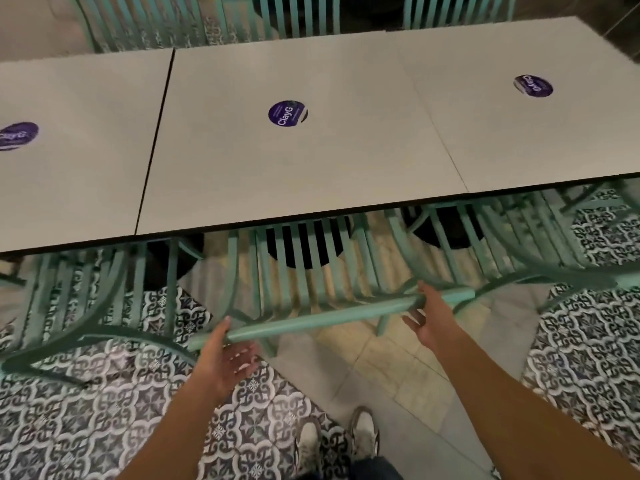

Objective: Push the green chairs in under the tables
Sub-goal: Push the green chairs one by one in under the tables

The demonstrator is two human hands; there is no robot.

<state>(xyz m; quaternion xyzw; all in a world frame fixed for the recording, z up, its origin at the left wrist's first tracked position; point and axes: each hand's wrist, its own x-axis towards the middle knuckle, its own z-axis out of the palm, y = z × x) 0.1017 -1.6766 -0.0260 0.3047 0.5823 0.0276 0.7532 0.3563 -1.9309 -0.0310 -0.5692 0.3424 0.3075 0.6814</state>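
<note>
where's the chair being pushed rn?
Head view, lower centre: the middle green chair at the centre table, both hands on its top rail.

The chair rail (311, 318) between the hands looks painted, smooth, slightly glossy green. Beyond them, the table top (311, 161) is matt grey; below, patterned tiles (86, 420).

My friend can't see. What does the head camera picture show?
Two hands, left hand and right hand, touch the top rail of a green chair at a row of grey tables. More green chairs stand either side on patterned floor tiles.
</note>
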